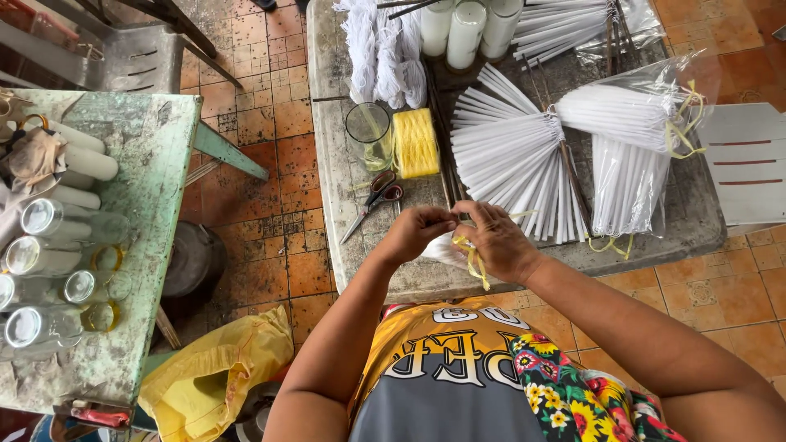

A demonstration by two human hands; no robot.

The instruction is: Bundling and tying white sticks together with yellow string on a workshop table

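Observation:
My left hand (pixel 413 232) and my right hand (pixel 498 241) meet over the near edge of a worn grey table (pixel 327 155). Both pinch a thin yellow string (pixel 475 263) whose loose ends hang below my right hand. Under the hands lies a small white bundle (pixel 446 250), mostly hidden. Just beyond my left hand lie red-handled scissors (pixel 377 196). A spool of yellow string (pixel 415 143) stands next to a clear glass (pixel 368 135).
Fanned thin white candles (pixel 512 155) and bagged candle bundles (pixel 639 123) cover the table's right. Thick white candles (pixel 465 33) stand at the back. A green table (pixel 151 188) at left bears glass candle jars (pixel 49 254). A yellow plastic bag (pixel 217 376) lies on the tiled floor.

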